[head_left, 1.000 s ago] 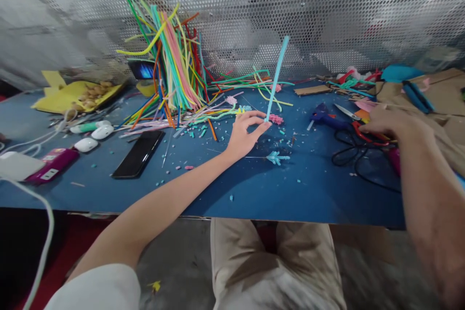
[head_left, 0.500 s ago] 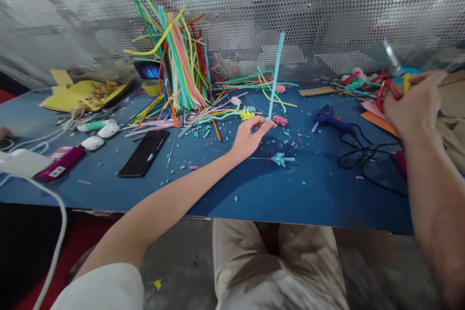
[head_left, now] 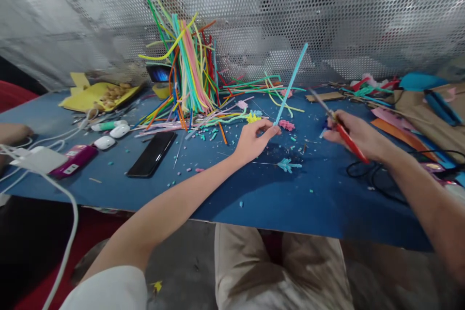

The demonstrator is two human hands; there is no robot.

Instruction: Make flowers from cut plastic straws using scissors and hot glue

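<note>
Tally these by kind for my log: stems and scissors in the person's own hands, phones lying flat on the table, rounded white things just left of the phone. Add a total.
Light blue stem, in the left hand: 1
Red-handled scissors, in the right hand: 1
Black phone: 1
Rounded white things: 2
Total: 5

At left on the blue tabletop: a black phone, two white rounded cases, a purple box just beside a white adapter. Behind these, a yellow sheet with brown lumps; at far right, brown paper. Along the back, a perforated metal wall.
</note>
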